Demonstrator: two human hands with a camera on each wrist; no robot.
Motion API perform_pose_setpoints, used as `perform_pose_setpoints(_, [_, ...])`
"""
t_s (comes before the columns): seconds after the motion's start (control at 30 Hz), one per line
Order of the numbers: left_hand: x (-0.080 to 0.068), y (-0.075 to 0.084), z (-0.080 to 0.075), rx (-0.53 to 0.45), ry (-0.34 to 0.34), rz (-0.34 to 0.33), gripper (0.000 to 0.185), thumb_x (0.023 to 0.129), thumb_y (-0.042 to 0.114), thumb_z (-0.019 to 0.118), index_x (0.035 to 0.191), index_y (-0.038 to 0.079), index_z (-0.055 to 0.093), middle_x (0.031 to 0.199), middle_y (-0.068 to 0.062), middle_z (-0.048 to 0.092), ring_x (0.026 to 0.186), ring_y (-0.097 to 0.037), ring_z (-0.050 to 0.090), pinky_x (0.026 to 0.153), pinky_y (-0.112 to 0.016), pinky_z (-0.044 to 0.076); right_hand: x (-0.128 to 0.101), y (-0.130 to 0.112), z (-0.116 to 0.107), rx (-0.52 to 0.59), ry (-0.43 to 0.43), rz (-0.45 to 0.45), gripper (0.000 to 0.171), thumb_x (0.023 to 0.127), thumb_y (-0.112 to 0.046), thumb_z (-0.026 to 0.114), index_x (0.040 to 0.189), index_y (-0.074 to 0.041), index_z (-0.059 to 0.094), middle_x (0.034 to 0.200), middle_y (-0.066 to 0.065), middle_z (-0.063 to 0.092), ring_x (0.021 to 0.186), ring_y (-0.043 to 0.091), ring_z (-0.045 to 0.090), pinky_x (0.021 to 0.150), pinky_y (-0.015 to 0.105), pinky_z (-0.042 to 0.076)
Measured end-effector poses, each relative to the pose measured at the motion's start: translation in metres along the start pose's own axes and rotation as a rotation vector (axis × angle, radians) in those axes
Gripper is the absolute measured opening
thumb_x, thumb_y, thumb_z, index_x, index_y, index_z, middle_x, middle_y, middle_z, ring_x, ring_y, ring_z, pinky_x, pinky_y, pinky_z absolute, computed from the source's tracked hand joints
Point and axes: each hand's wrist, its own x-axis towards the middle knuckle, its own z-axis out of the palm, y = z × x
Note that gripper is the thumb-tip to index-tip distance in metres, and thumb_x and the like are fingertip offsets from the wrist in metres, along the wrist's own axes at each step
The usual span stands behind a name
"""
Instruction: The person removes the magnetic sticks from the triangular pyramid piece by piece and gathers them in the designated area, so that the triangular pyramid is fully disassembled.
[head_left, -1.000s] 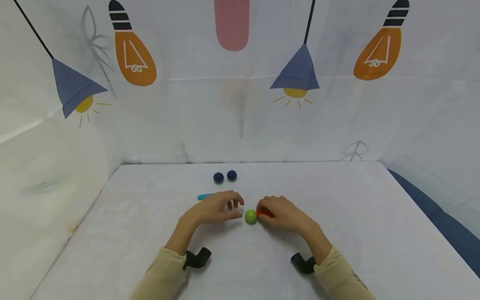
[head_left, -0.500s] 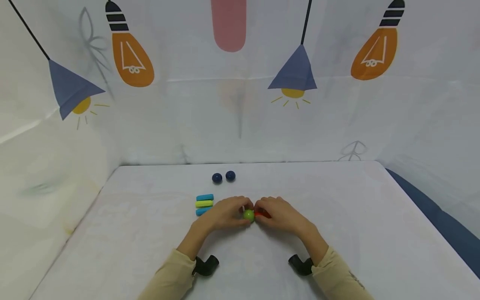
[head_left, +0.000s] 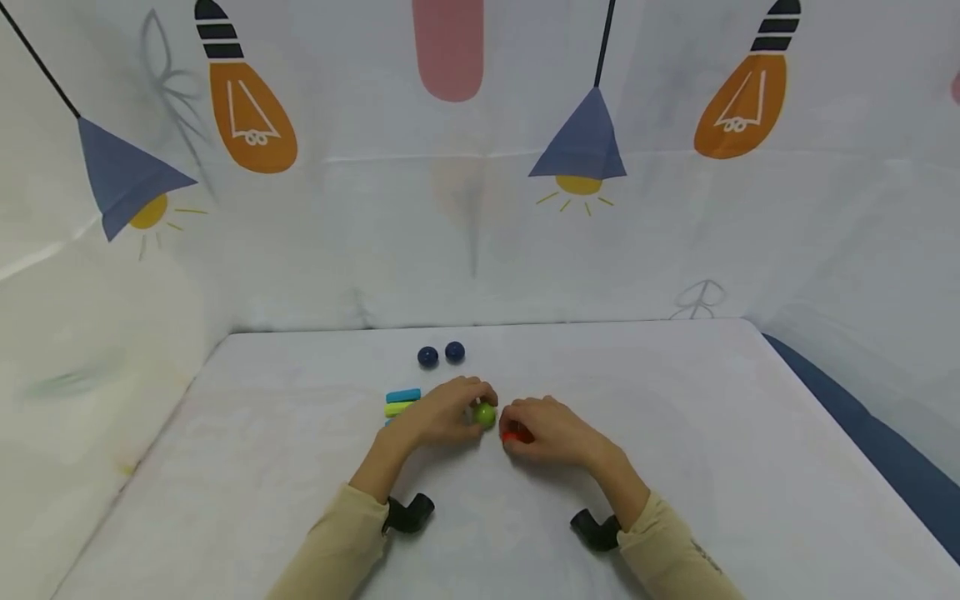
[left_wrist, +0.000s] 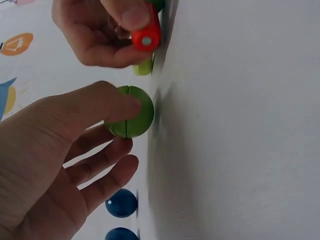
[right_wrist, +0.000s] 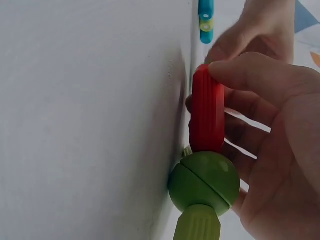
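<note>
My left hand pinches a green ball with a seam round it, between thumb and fingers, just above the white table. To its right, my right hand grips a short red stick with thumb and fingertips. A second green ball joins the red stick's other end, and a yellow-green stick joins that ball; the right hand hides both in the head view. In the left wrist view the red stick's free end, with a pale round spot, stands apart from the left hand's ball.
Two dark blue balls lie beyond the left hand. Left of that hand, a blue stick and a yellow stick lie side by side, with another blue stick mostly hidden in the head view. A white printed sheet hangs behind the table.
The left hand has reached the green ball by the red stick's end, pinched it and drawn it away, up and left. The right hand keeps its grip on the red stick.
</note>
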Motion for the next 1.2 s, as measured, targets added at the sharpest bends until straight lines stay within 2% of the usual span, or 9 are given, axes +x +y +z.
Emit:
perform_pose_setpoints(0.17, [0.016, -0.013, -0.010, 0.022, 0.021, -0.011, 0.031, 0.084, 0.015, 0.068, 0.114, 0.015, 0.060, 0.109, 0.006, 0.062, 0.103, -0.012, 0.056, 0.091, -0.029, 0.046, 0.002, -0.003, 0.003, 0.020, -0.023, -0.012, 0.006, 0.086, -0.022, 0.064, 0.092, -0.022, 0.062, 0.083, -0.014, 0.055, 0.077, 0.002, 0.046, 0.073, 0.027, 0.034])
perform_pose_setpoints(0.33, [0.033, -0.025, -0.025, 0.073, 0.043, -0.070, 0.032, 0.085, 0.014, 0.068, 0.116, 0.017, 0.060, 0.112, 0.005, 0.062, 0.106, -0.017, 0.057, 0.090, -0.032, 0.047, 0.004, -0.009, 0.007, 0.017, -0.045, -0.035, 0.005, 0.086, -0.023, 0.062, 0.090, -0.024, 0.061, 0.082, -0.016, 0.054, 0.077, 0.001, 0.046, 0.074, 0.026, 0.034])
perform_pose_setpoints(0.47, [0.044, -0.035, -0.030, 0.143, 0.052, -0.104, 0.033, 0.085, 0.017, 0.069, 0.117, 0.018, 0.061, 0.113, 0.005, 0.063, 0.108, -0.017, 0.056, 0.094, -0.040, 0.045, 0.006, -0.015, 0.009, 0.009, -0.058, -0.066, 0.005, 0.086, -0.023, 0.062, 0.090, -0.025, 0.061, 0.082, -0.017, 0.054, 0.077, 0.001, 0.046, 0.073, 0.024, 0.033])
perform_pose_setpoints(0.63, [0.052, -0.044, -0.031, 0.161, 0.074, -0.112, 0.035, 0.084, 0.017, 0.070, 0.118, 0.017, 0.061, 0.115, 0.005, 0.064, 0.109, -0.018, 0.056, 0.100, -0.049, 0.038, 0.008, -0.022, 0.011, 0.005, -0.074, -0.103, 0.005, 0.086, -0.023, 0.062, 0.090, -0.025, 0.061, 0.082, -0.017, 0.054, 0.077, 0.000, 0.045, 0.070, 0.021, 0.032])
perform_pose_setpoints(0.83, [0.060, -0.051, -0.031, 0.162, 0.077, -0.136, 0.034, 0.086, 0.020, 0.068, 0.119, 0.018, 0.060, 0.119, 0.004, 0.063, 0.113, -0.018, 0.056, 0.103, -0.049, 0.033, 0.009, -0.027, 0.012, -0.019, -0.068, -0.131, 0.004, 0.086, -0.023, 0.063, 0.088, -0.025, 0.060, 0.082, -0.015, 0.054, 0.076, 0.000, 0.045, 0.068, 0.019, 0.030])
perform_pose_setpoints(1.07, [0.070, -0.059, -0.025, 0.093, 0.083, -0.127, 0.034, 0.087, 0.018, 0.066, 0.121, 0.015, 0.058, 0.119, -0.001, 0.063, 0.113, -0.018, 0.058, 0.100, -0.044, 0.041, 0.008, -0.026, 0.011, -0.041, -0.060, -0.129, 0.005, 0.085, -0.022, 0.064, 0.089, -0.024, 0.060, 0.082, -0.014, 0.055, 0.076, 0.000, 0.044, 0.068, 0.019, 0.029])
perform_pose_setpoints(1.2, [0.075, -0.058, -0.022, 0.129, 0.070, -0.131, 0.040, 0.087, 0.021, 0.066, 0.126, 0.016, 0.055, 0.127, -0.003, 0.060, 0.121, -0.019, 0.054, 0.105, -0.049, 0.035, 0.006, -0.023, 0.010, -0.037, -0.064, -0.120, 0.004, 0.087, -0.024, 0.063, 0.090, -0.023, 0.062, 0.083, -0.014, 0.056, 0.077, 0.000, 0.045, 0.068, 0.019, 0.030])
